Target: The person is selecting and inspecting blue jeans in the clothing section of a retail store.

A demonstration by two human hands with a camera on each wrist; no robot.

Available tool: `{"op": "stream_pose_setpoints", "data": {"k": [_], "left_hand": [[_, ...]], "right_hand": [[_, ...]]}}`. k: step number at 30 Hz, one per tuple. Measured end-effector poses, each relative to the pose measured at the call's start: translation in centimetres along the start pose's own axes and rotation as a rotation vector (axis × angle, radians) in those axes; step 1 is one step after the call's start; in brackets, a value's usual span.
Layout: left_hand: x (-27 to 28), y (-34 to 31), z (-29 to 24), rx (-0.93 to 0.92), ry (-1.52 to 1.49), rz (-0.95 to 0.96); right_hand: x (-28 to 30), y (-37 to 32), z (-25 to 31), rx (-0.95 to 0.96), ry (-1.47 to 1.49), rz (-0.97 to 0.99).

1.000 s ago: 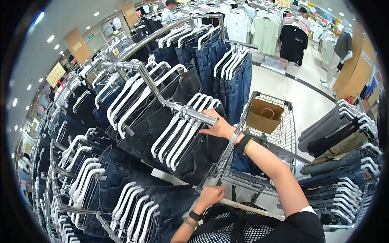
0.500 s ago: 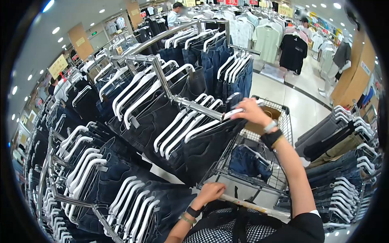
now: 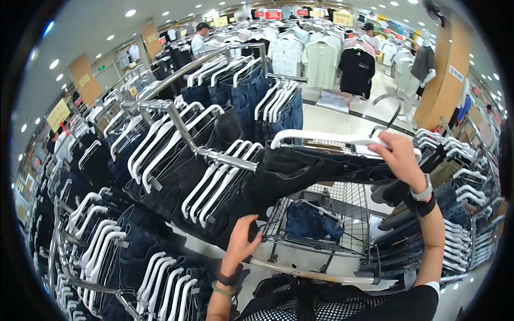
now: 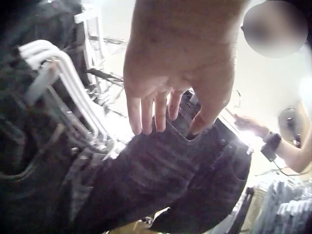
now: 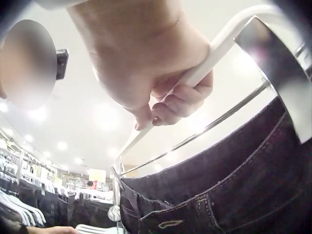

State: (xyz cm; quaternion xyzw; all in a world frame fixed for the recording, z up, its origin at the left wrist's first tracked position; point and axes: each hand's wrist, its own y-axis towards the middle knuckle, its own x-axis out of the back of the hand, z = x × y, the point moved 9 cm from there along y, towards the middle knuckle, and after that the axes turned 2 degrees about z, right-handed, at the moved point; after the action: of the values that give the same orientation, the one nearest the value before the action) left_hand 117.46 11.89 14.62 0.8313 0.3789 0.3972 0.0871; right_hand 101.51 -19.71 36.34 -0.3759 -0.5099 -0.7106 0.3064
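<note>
My right hand (image 3: 399, 160) grips a white hanger (image 3: 324, 137) by its bar, off the rack and raised over the shopping cart. Black jeans (image 3: 300, 166) hang from it by the waistband, stretched sideways in the head view. Up close, the right wrist view has curled fingers (image 5: 178, 105) round the hanger, with the waistband (image 5: 209, 151) below. My left hand (image 3: 241, 243) is by the legs of the black jeans, above the cart handle (image 3: 300, 271). Its fingers (image 4: 161, 112) point down, loose and spread, in front of the dark denim in the left wrist view.
A chrome rack arm (image 3: 227, 159) bears several white hangers with black jeans. The cart (image 3: 356, 214) holds dark blue jeans (image 3: 310, 222) on a hanger. More trouser racks stand at lower left and right; shirts (image 3: 321, 64) and people are farther back.
My right hand has lifted the hanger with black jeans off the rack arm and carried it right. The left hand has left the cart handle and risen toward the jeans.
</note>
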Motion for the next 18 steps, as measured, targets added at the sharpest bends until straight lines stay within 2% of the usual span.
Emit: {"op": "stream_pose_setpoints", "data": {"k": [5, 7, 9, 12, 15, 18], "left_hand": [[-0.7, 4.0, -11.1, -0.587, 0.300, -0.216], [-0.8, 4.9, -13.4, -0.586, 0.475, -0.280], [-0.7, 6.1, -14.0, -0.468, 0.535, -0.304], [-1.1, 6.1, -14.9, -0.461, 0.571, -0.270], [-1.3, 2.4, -18.8, -0.691, 0.492, -0.177], [-1.9, -2.8, -23.7, -0.973, 0.518, -0.171]], "right_hand": [[6.8, -2.6, 0.4, -0.039, 0.107, -0.169], [8.1, -3.6, -0.1, -0.023, 0.174, -0.181], [9.3, -4.8, -0.5, -0.053, 0.247, -0.194], [9.8, -5.8, -0.6, -0.080, 0.281, -0.237], [9.7, -6.1, -2.0, -0.147, 0.242, -0.229], [8.3, -6.1, -3.4, -0.128, 0.377, -0.185]]}}
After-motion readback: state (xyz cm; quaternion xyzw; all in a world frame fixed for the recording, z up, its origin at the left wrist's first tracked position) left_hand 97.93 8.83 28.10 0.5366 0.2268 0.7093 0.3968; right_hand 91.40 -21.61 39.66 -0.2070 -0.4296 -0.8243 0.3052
